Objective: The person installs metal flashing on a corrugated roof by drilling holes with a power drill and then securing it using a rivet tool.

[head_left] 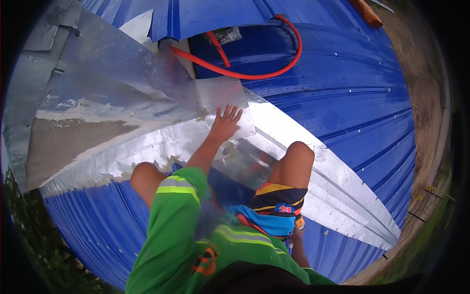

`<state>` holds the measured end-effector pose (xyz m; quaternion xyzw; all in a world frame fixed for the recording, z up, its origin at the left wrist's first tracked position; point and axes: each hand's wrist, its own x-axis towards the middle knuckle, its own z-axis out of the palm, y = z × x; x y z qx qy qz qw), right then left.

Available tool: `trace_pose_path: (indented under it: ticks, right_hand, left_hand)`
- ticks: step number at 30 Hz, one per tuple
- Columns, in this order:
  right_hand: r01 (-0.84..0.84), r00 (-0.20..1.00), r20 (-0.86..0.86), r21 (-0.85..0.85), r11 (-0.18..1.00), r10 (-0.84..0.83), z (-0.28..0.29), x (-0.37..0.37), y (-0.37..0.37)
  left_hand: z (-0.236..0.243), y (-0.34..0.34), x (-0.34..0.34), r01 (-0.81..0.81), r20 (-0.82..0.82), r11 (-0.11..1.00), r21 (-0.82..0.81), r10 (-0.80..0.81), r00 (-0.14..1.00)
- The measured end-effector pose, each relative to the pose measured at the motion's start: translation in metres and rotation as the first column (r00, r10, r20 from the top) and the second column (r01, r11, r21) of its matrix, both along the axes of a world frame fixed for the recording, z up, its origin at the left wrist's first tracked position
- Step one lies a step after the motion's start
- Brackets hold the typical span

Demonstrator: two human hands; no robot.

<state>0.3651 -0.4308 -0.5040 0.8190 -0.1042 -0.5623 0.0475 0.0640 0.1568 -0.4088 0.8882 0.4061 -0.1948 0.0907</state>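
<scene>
My left hand (pixel 226 123) lies flat with fingers spread on a small shiny metal sheet (pixel 215 93), which overlaps the silver flashing along the roof joint. Low beside my right thigh is my right hand (pixel 296 239), mostly hidden by my shorts and body. It seems closed round a small object with an orange and yellow part (pixel 299 223), whose kind I cannot make out. The long silver flashing (pixel 333 181) runs from beneath my knees toward the lower right.
Blue ribbed roof panels (pixel 342 98) slope away on both sides. A red hose (pixel 254 76) loops out near a gap under a raised blue panel edge. Larger grey metal sheets (pixel 117 59) cover the left. An orange-brown beam (pixel 367 13) lies at the upper right. Ground shows beyond the roof edge.
</scene>
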Motion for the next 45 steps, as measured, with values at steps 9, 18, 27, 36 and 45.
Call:
trace_pose_path:
  ticks: [9, 18, 27, 36, 45]
  right_hand:
    - [-0.565, 0.807, 0.581, 0.705, 0.429, 0.107, 0.171, 0.085, 0.39]
    - [-0.719, 0.362, 0.927, 0.344, -0.604, 0.098, 0.086, -0.071, 0.817]
    - [-0.956, -0.023, 0.947, 0.072, -0.284, 0.32, 0.008, -0.133, 0.888]
    - [-0.97, 0.142, 0.935, 0.197, -0.141, 0.325, -0.003, -0.122, 0.884]
    - [-0.93, 0.32, 0.903, 0.357, -0.086, 0.286, -0.012, -0.132, 0.885]
  left_hand:
    - [-0.056, 0.024, 0.006, -0.256, 0.48, 0.95, 0.181, 0.142, 0.866]
    - [-0.05, 0.034, 0.001, -0.288, 0.593, 0.951, 0.114, 0.167, 0.788]
    - [-0.056, 0.035, -0.001, -0.292, 0.578, 0.955, 0.058, 0.206, 0.79]
    - [-0.056, 0.036, 0.007, -0.313, 0.649, 0.949, 0.043, 0.212, 0.731]
    - [-0.065, 0.032, 0.0, -0.322, 0.624, 0.946, 0.034, 0.232, 0.746]
